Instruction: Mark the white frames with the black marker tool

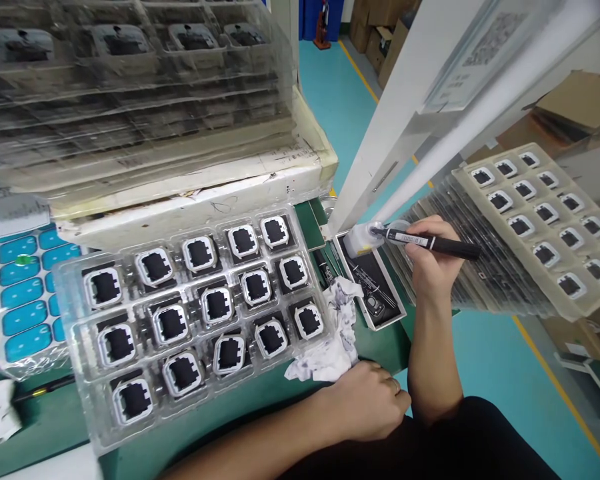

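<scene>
My right hand is closed round a black marker pen, whose tip touches a small white part above a narrow black tray. My left hand rests as a loose fist at the edge of the green table, next to a crumpled, ink-stained white cloth. I cannot make out anything inside that fist. A clear blister tray holding several white-framed black square parts lies left of the cloth.
A tall stack of clear trays sits on white foam boards behind. A sheet of blue labels lies at far left. Another stack of filled trays stands right of my right hand. A white post slants overhead.
</scene>
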A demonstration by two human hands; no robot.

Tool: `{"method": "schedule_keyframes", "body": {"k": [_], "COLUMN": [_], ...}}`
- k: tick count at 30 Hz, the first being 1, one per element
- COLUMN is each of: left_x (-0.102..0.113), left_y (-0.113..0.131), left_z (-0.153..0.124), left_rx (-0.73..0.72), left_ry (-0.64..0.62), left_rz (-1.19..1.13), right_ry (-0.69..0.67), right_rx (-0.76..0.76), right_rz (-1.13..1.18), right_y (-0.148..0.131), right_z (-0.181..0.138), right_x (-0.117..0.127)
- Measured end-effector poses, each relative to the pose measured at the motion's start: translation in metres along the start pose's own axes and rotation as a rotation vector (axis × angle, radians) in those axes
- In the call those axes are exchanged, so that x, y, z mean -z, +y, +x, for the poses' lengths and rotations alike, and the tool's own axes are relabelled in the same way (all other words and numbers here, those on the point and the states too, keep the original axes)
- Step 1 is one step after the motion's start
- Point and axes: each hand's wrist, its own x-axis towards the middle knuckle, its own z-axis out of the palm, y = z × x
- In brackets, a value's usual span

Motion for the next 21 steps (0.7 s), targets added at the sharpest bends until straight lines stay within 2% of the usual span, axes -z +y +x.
{"method": "schedule_keyframes", "body": {"k": [5,8,12,17,21], "left_x": [0.002,0.005,0.006,0.004,0.008], "left_y": [0.000,0.000,0.001,0.000,-0.001], "left_z": [0.001,0.002,0.003,0.002,0.001], "left_rx": [0.000,0.003,0.012,0.003,-0.001], "left_ry": [-0.030,-0.040,-0.038,-0.048,-0.055], "left_rz": [-0.009,-0.013,-0.005,0.018,0.024], "right_ry": [-0.042,-0.010,0.145,0.374,0.394], "right_rx": [0.032,0.049,0.076,-0.020,-0.117], "right_rz": [0.026,0.029,0.040,0.076,0.108], "right_y": [0.001,0.000,-0.007,-0.024,-0.036], "right_z": [0.000,0.002,0.002,-0.020,-0.056], "right_x": [0.001,0.001,0.003,0.010,0.013]}}
